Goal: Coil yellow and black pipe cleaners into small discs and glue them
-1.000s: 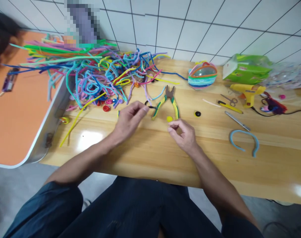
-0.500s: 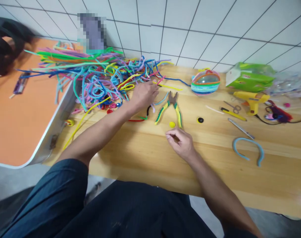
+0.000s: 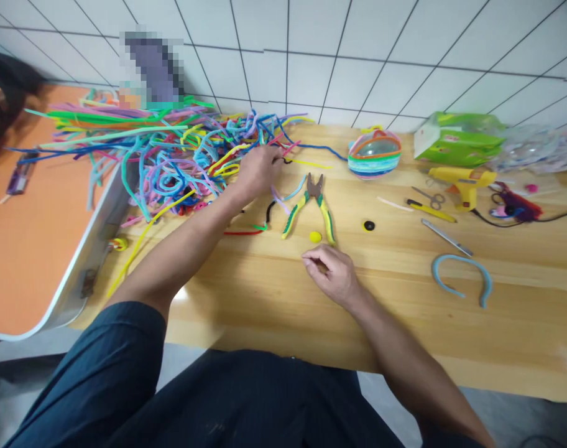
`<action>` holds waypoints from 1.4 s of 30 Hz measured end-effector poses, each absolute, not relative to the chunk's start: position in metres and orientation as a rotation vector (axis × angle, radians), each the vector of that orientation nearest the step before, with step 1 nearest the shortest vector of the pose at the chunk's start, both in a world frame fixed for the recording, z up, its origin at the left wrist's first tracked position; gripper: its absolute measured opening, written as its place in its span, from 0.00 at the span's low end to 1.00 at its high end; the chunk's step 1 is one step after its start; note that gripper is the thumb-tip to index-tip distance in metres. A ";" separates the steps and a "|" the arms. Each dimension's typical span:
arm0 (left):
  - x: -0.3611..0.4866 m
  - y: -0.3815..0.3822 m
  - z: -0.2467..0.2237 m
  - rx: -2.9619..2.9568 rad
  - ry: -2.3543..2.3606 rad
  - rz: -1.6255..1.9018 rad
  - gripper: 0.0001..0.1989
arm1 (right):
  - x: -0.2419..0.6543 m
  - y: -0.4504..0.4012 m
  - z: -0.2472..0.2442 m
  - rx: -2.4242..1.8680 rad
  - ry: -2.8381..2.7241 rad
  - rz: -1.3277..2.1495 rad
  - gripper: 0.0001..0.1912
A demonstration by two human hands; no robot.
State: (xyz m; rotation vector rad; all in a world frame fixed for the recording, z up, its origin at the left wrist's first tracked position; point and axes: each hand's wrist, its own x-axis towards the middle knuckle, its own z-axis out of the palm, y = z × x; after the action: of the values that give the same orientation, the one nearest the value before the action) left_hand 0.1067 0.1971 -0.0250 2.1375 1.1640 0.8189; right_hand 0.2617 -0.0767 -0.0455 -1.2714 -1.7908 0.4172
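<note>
My left hand (image 3: 260, 171) reaches to the right end of a tangled heap of colourful pipe cleaners (image 3: 166, 171), its fingers bent down and pressed together. A small black curl (image 3: 287, 161) shows at its fingertips; whether they grip it is unclear. My right hand (image 3: 332, 274) rests on the wooden table (image 3: 265, 292), thumb and fingers closed in a pinch; anything inside is hidden. Just beyond it lie pliers (image 3: 315, 202) with yellow-green handles spread apart, and a small yellow ball (image 3: 316, 237). Left of the pliers are short black (image 3: 268, 211), lilac and light blue pipe cleaner pieces.
A striped pipe cleaner basket-like piece (image 3: 374, 158) stands by the tiled wall. Rightward are a green packet (image 3: 460, 140), yellow glue gun (image 3: 465, 183), scissors (image 3: 435, 199), yellow cutter (image 3: 431, 210), silver pen-like tool (image 3: 446, 237), blue curved pipe cleaner (image 3: 463, 258) and black disc (image 3: 368, 226).
My left hand has drawn slightly back to the left, and its fingers have curled more at the heap's edge. My right hand stays closed near the pliers. The view has shifted slightly.
</note>
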 end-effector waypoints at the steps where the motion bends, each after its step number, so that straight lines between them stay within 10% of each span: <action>1: 0.101 0.191 -0.015 2.081 1.177 0.823 0.07 | 0.262 -0.077 -0.045 -1.287 -1.775 0.412 0.07; 11: 0.061 0.029 0.044 1.265 0.735 0.408 0.13 | 0.265 -0.081 -0.023 -1.247 -1.536 0.444 0.24; 16: 0.070 0.009 0.014 1.369 0.648 0.425 0.11 | 0.257 -0.080 -0.007 -1.308 -1.662 0.315 0.07; 31: 0.067 0.006 -0.010 1.170 0.808 0.847 0.20 | 0.255 -0.076 -0.009 -1.467 -1.587 0.592 0.08; 42: 0.043 0.027 -0.014 1.605 0.700 0.505 0.14 | 0.263 -0.079 -0.024 -1.476 -1.857 0.339 0.07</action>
State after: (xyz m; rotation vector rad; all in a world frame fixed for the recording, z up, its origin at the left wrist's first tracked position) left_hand 0.0427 0.0272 -0.0145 1.6050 0.7000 0.5052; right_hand 0.2631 -0.0788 -0.0235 -1.4760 -1.8569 0.3389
